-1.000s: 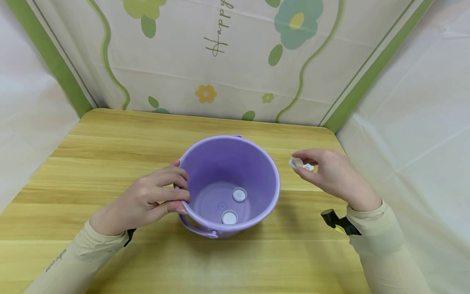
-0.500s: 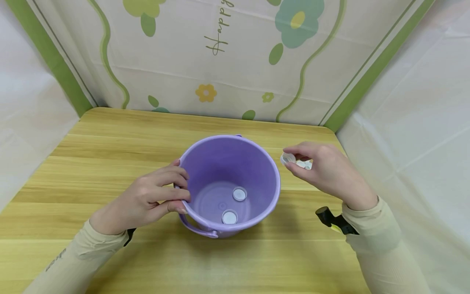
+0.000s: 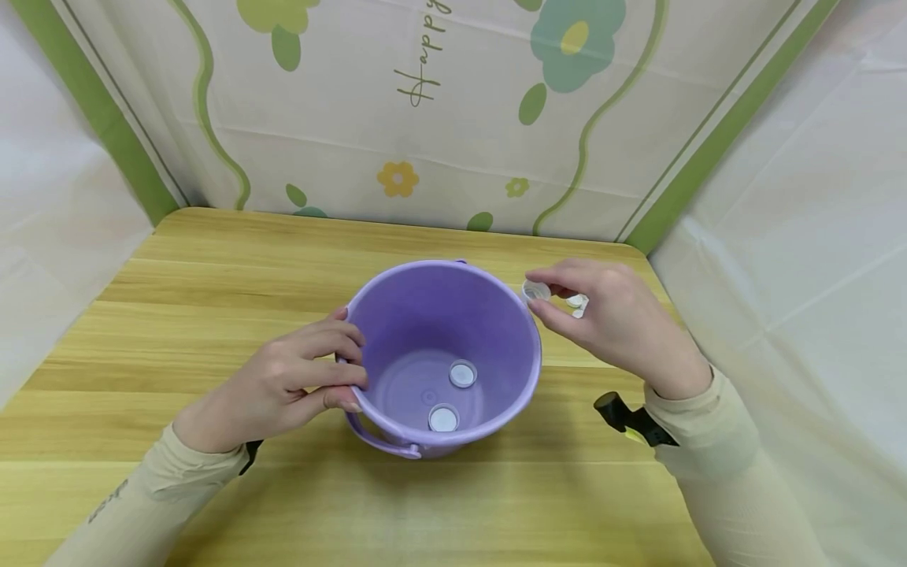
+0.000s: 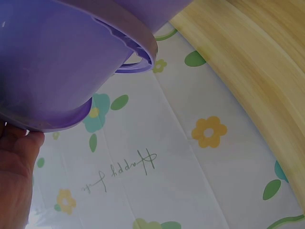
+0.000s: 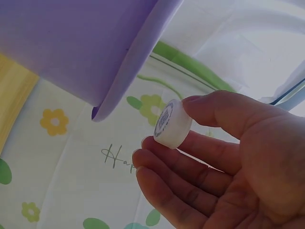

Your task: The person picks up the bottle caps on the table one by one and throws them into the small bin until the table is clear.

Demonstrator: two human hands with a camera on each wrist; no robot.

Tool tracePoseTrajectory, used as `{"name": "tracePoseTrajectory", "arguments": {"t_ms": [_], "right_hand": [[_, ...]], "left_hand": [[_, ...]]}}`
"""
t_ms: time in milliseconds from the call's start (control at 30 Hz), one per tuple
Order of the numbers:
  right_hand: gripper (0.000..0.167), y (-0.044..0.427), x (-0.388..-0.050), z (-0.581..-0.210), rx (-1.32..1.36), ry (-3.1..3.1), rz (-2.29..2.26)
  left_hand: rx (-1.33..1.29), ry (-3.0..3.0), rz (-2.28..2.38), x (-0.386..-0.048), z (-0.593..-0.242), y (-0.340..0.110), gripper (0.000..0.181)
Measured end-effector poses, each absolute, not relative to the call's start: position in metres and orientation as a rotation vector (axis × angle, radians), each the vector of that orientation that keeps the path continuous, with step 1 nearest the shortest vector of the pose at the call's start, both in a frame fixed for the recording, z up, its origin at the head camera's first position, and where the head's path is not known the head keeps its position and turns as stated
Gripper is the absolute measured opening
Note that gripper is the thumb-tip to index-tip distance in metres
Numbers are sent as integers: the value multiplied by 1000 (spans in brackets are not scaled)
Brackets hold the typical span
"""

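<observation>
While my left hand (image 3: 283, 382) grips the left rim of the purple bucket (image 3: 439, 311) on the worktop (image 3: 248, 260), my right hand (image 3: 609, 315) pinches a white cap (image 3: 536, 291) just outside the right rim. Two round white pieces (image 3: 463, 375) lie apart on the bucket's floor; more small white pieces (image 3: 577, 302) show, partly hidden, behind my right fingers. I judge the step in hand is bringing this cap in; next calls for clearing the rim, then letting go
</observation>
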State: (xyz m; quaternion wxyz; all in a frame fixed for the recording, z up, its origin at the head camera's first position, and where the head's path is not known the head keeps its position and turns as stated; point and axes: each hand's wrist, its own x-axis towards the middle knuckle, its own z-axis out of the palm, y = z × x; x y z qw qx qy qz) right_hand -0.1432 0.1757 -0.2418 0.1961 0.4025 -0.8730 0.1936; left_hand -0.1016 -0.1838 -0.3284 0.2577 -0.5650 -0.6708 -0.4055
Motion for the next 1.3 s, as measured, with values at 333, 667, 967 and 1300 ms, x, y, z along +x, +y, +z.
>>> {"name": "tracePoseTrajectory", "arguments": {"t_ms": [333,667,967,1300], "right_hand": [[26,159,-142,-242,1165,-2464,550],[27,140,-142,-242,1255,-2473,569],[26,123,-148,-245,1348,-2481,571],[25,115,-154,-246,1394,-2512,521]], "left_hand": [[-1534,-1819,-1094,-101,-328,-184,22],[-1527,-1831,-1094,-101,-328,-185,22],[-1531,-1813,-1088,-101,-327,-184,22],[-1527,-1817,-1084,-102,-329,-185,22]]}}
